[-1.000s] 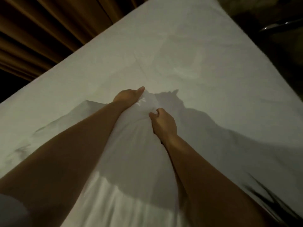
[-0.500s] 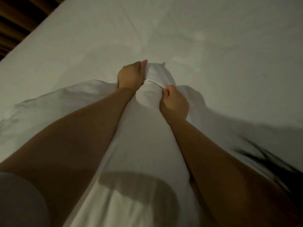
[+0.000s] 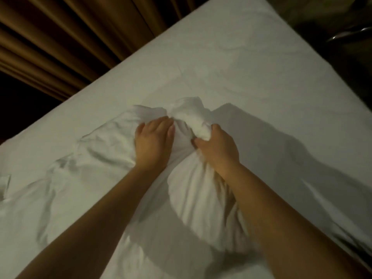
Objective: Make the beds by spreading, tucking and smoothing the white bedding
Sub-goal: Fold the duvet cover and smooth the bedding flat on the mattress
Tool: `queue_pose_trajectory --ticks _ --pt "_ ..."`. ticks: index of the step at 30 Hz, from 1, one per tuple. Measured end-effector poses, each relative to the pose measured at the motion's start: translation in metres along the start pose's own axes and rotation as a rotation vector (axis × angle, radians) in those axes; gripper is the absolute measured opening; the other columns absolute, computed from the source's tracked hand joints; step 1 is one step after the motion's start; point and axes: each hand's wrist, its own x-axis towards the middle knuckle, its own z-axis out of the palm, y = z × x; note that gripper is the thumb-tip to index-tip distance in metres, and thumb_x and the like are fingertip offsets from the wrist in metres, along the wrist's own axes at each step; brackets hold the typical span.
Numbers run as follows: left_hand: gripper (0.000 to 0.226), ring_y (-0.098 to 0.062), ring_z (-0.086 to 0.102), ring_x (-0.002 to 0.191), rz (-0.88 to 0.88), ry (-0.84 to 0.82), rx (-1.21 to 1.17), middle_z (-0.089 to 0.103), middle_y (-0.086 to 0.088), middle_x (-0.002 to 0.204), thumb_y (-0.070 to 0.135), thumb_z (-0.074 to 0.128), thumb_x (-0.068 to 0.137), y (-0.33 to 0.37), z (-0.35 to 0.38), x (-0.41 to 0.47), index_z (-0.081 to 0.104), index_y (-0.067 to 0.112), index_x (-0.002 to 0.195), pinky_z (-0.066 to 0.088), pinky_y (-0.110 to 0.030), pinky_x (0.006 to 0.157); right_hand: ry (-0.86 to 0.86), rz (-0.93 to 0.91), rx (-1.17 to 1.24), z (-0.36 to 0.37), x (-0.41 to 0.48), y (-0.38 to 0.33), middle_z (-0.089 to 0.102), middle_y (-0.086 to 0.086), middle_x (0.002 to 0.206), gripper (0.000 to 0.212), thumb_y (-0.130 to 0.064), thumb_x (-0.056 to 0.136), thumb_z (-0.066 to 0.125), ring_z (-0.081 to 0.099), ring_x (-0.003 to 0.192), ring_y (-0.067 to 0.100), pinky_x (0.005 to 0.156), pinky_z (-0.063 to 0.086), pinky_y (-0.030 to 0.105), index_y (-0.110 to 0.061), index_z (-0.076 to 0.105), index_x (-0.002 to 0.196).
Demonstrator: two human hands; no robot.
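Gathering: a bunched wad of white bedding (image 3: 191,117) sits mid-bed, held between both hands.
Right grip: right hand (image 3: 218,149) is closed around the neck of the wad; cloth bulges out just beyond the fingers.
Left grip: left hand (image 3: 154,142) lies flat, fingers spread, palm pressed on loose folds; nothing pinched that I can see.
Bedding position: wad touching both hands, its tip just past the right grip, away from the person; the rest trails back under the forearms toward the body.
Long axis: runs from the tip back along the right forearm, roughly toward the person.
Nearer hand: right; it alone has a hold. Left is beside the wad, on its left flank.
Bed (image 3: 251,63): flat sheet beyond the grips, faint creases, well spread.
Curtain (image 3: 70,43): brown folds, far left of the left grip.
Writing: no brand, label or text visible.
Next move (judgement): likely needs the wad drawn out along its axis, then flattened.
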Motion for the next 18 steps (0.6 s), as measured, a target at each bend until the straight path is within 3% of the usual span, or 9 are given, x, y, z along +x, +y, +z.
queue_pose_trajectory --ticks 3,5,7,10,12,14,18 --pt "0.053 -0.024 0.052 0.121 -0.057 -0.045 0.106 0.061 -0.005 0.128 0.041 0.025 0.095 -0.006 0.001 -0.019 0.067 0.017 0.116 0.023 -0.045 0.109 0.115 0.068 -0.114 -0.01 0.004 0.024 0.063 0.012 0.113 0.032 -0.038 0.094 0.052 0.06 0.104 0.029 0.072 0.037 0.03 -0.013 0.051 0.114" --pt "0.055 -0.025 0.049 0.126 -0.049 -0.112 0.176 0.058 -0.005 0.133 0.044 0.023 0.094 -0.011 0.014 -0.029 0.065 0.019 0.12 0.02 -0.046 0.109 0.132 0.07 -0.222 -0.016 0.009 0.03 0.06 0.013 0.121 0.033 -0.035 0.097 0.048 0.056 0.111 0.03 0.081 0.04 0.034 -0.013 0.048 0.121" --pt "0.058 -0.024 0.046 0.13 -0.059 -0.173 0.193 0.055 -0.005 0.136 0.044 0.02 0.094 -0.018 0.025 -0.036 0.06 0.019 0.127 0.021 -0.048 0.109 0.21 -0.038 -0.328 -0.017 -0.001 0.015 0.048 0.011 0.135 0.043 -0.037 0.098 0.045 0.046 0.123 0.031 0.095 0.037 0.038 -0.019 0.04 0.136" --pt "0.063 -0.022 0.039 0.136 -0.079 -0.2 0.197 0.048 -0.004 0.143 0.044 0.015 0.091 -0.028 0.033 -0.036 0.051 0.019 0.136 0.018 -0.046 0.112 0.336 -0.341 -0.328 0.01 -0.045 -0.01 0.028 0.003 0.154 0.054 -0.044 0.098 0.039 0.024 0.141 0.028 0.113 0.015 0.049 -0.031 0.029 0.148" --pt "0.065 -0.02 0.036 0.138 -0.083 -0.208 0.192 0.045 -0.003 0.145 0.045 0.013 0.09 -0.027 0.037 -0.033 0.048 0.02 0.139 0.015 -0.044 0.113 0.246 -0.43 -0.425 0.039 -0.069 0.009 0.022 -0.004 0.158 0.051 -0.049 0.098 0.031 0.013 0.146 0.028 0.113 0.003 0.059 -0.036 0.031 0.147" --pt "0.066 -0.02 0.035 0.138 -0.085 -0.212 0.177 0.043 -0.003 0.146 0.047 0.012 0.09 -0.02 0.039 -0.034 0.047 0.022 0.139 0.015 -0.043 0.113 0.069 -0.288 -0.504 0.048 -0.068 0.049 0.006 -0.01 0.161 0.054 -0.053 0.097 0.027 -0.002 0.147 0.026 0.11 -0.006 0.063 -0.043 0.018 0.149" --pt "0.06 -0.015 0.025 0.143 -0.1 -0.313 0.185 0.032 0.0 0.153 0.048 0.015 0.094 -0.01 0.036 -0.038 0.037 0.027 0.145 0.011 -0.042 0.114 -0.064 -0.099 -0.481 0.042 -0.052 0.078 -0.013 -0.013 0.159 0.056 -0.057 0.098 0.019 -0.013 0.146 0.028 0.111 0.004 0.065 -0.047 -0.002 0.149"
